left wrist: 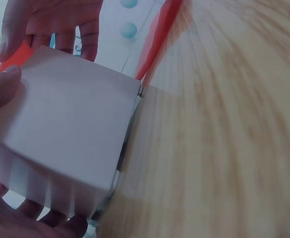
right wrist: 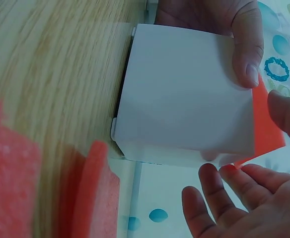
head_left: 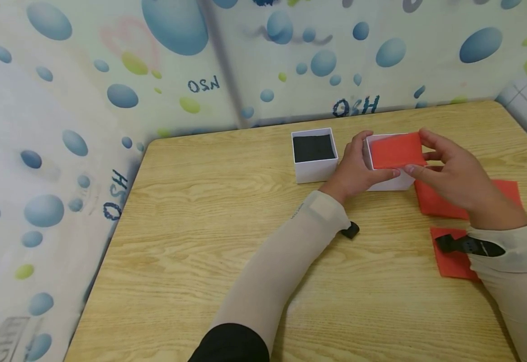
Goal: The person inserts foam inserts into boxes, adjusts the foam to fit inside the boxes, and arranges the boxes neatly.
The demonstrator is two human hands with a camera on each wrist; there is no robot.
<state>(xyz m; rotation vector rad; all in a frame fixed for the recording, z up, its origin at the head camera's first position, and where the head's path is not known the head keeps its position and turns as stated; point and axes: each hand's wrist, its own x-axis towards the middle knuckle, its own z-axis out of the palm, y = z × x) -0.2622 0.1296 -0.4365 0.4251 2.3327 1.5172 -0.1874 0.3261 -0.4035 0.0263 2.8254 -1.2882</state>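
A white open-topped box [head_left: 390, 182] stands near the back of the table, right of the middle. My left hand [head_left: 352, 168] grips it from the left, thumb along the front rim and fingers on the far side. A red foam sheet [head_left: 396, 151] lies across its opening, its right end sticking out past the rim. My right hand [head_left: 457, 173] holds that end between the thumb at the near corner and the index finger at the far one. The other right fingers [right wrist: 217, 193] are spread below. In the left wrist view, the box wall [left wrist: 75, 109] hides most of the sheet.
Left of my left hand stands a second white box [head_left: 316, 172] with a black pad [head_left: 313, 148] in it. Two more red foam sheets lie under my right forearm, a farther one [head_left: 441, 201] and a nearer one [head_left: 455, 264]. A patterned curtain [head_left: 245, 65] hangs behind the table.
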